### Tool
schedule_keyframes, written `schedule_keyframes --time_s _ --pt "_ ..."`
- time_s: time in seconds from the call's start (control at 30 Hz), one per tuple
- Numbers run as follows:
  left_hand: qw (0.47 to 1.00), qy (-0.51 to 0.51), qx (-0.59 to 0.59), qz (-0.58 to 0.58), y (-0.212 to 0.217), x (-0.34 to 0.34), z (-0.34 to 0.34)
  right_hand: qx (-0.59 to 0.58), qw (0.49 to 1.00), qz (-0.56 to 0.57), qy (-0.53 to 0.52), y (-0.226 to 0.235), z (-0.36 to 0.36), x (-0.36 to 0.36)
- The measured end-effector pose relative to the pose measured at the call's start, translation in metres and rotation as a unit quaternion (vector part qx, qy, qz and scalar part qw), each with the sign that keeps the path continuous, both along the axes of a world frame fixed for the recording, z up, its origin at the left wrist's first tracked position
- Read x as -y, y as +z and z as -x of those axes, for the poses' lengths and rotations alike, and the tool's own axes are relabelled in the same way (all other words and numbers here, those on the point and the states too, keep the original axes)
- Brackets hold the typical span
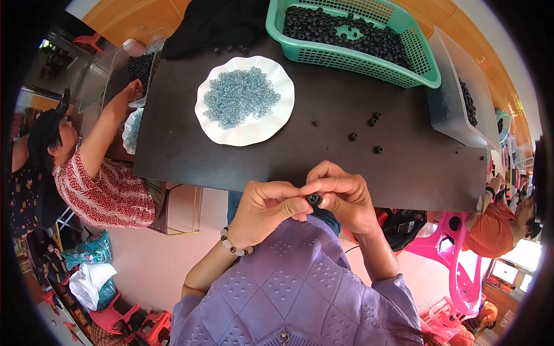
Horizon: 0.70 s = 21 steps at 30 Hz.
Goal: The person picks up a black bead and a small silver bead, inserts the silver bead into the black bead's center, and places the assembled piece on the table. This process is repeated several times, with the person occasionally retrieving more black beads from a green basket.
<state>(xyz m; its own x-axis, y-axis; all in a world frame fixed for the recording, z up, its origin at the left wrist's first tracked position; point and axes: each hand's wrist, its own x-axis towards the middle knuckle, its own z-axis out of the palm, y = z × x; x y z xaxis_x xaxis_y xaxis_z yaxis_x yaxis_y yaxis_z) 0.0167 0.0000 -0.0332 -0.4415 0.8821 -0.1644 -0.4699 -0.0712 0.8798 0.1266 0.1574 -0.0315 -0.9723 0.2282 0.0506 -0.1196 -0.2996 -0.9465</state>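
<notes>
Over the near edge of the dark table (259,164), my left hand (262,210) pinches a small black ring-shaped part (314,199) with a hole through its middle. The thumb and fingers of my right hand (349,202) close in on the part's other side. Whether they grip anything smaller is hidden. Beyond my hands a few loose black parts, such as this one (353,136), lie on the tabletop. A scalloped white plate (242,137) to the left carries a heap of tiny clear bluish rings (239,95).
A green perforated basket (346,65) of black parts stands at the back. Right of it is a translucent plastic bin (456,112) with more. Black cloth (202,29) lies at the back left. A co-worker (109,184) sits left; a pink stool (450,248) stands right.
</notes>
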Motion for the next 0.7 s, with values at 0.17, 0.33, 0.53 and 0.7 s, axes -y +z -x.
schedule_keyframes --time_s 0.17,0.33,0.53,0.7 --pt "1.000 0.002 0.008 0.009 -0.006 -0.002 0.001 0.012 1.000 0.003 -0.001 0.000 0.001 -0.002" --pt "1.000 0.000 0.015 0.018 -0.008 -0.005 0.003 0.019 1.000 0.004 0.001 -0.003 0.001 -0.004" --pt "0.999 0.010 0.041 0.015 -0.014 -0.008 0.005 0.013 1.000 0.003 -0.011 -0.004 0.003 -0.005" --pt "0.999 0.018 0.034 0.014 -0.016 -0.011 0.007 0.023 0.997 0.050 -0.047 -0.008 0.003 -0.007"
